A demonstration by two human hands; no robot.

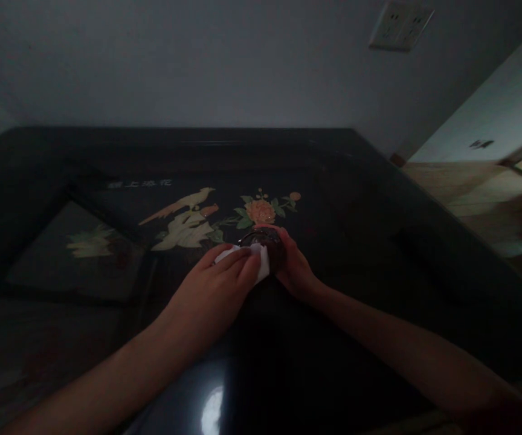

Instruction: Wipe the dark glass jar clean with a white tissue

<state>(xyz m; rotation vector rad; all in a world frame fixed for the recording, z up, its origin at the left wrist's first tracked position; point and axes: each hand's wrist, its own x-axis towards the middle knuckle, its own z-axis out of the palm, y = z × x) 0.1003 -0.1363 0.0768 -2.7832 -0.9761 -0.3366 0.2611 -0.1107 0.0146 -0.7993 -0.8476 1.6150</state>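
Observation:
Near the middle of the glossy black tabletop (324, 338), a small dark rounded object (276, 243) with a shiny curved rim is gripped from its right side by my right hand (298, 270). What kind of object it is cannot be made out in the dim light. My left hand (215, 284) is closed on a piece of white tissue or cloth (264, 266) and presses it against the object's left side. Parts of the tissue and the object are hidden behind my left fingers.
Behind my hands the tabletop bears a pale bird picture (183, 220) and a pink flower with leaves (261, 211). A grey wall (197, 72) with a white double socket (399, 27) rises behind the far edge. Wooden flooring (442, 187) shows at right.

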